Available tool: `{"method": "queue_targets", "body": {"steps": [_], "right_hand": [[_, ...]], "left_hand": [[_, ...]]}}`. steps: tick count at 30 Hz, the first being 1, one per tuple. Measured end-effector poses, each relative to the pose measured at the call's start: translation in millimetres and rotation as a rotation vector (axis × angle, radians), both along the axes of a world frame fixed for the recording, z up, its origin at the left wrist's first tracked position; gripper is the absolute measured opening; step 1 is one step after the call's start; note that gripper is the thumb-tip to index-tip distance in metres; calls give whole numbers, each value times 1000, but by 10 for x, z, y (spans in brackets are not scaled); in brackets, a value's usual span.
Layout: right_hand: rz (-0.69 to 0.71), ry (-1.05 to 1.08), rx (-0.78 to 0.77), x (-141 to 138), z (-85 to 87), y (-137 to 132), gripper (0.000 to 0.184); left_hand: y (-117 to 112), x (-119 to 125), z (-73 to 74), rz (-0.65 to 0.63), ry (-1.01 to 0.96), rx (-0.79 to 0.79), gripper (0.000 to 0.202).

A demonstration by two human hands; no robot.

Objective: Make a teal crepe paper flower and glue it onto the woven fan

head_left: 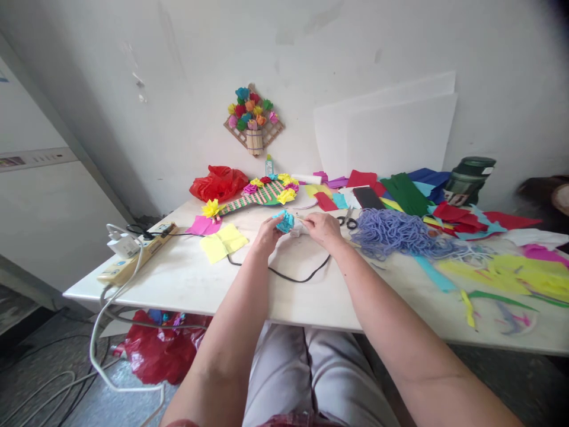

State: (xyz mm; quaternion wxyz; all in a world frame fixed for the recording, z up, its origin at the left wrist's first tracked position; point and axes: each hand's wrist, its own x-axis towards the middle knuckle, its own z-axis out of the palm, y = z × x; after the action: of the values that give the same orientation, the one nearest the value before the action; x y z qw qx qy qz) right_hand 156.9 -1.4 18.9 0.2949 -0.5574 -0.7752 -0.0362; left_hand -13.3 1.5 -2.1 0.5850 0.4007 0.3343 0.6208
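Note:
My left hand (pixel 267 235) is closed around a crinkled turquoise paper flower (pixel 284 222) above the middle of the table. Just to its right, my right hand (pixel 323 229) is pinched on something thin and pale that points toward the flower; it is too small to name. Behind the hands lies a green fan-shaped piece (pixel 260 196) with pink strips, trimmed with yellow, magenta, red and blue paper flowers. Black-handled scissors (pixel 347 222) rest beyond my right hand. Yellow paper squares (pixel 223 242) and a pink sheet (pixel 203 225) are left of my left hand.
A tangle of lavender yarn (pixel 393 233) and coloured paper scraps (pixel 511 276) spread across the right side. A dark phone (pixel 367 198) and a green bottle (pixel 469 181) stand farther back. A power strip (pixel 137 255) sits at left; a black cord (pixel 293 280) crosses in front.

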Motion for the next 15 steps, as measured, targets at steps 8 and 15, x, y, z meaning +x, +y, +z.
{"method": "queue_targets", "body": {"steps": [8, 15], "right_hand": [[44, -6, 47, 1, 0, -14, 21], [45, -30, 27, 32, 34, -16, 24]], "left_hand": [[6, -21, -2, 27, 73, -50, 15], [-25, -44, 10, 86, 248, -5, 27]]}}
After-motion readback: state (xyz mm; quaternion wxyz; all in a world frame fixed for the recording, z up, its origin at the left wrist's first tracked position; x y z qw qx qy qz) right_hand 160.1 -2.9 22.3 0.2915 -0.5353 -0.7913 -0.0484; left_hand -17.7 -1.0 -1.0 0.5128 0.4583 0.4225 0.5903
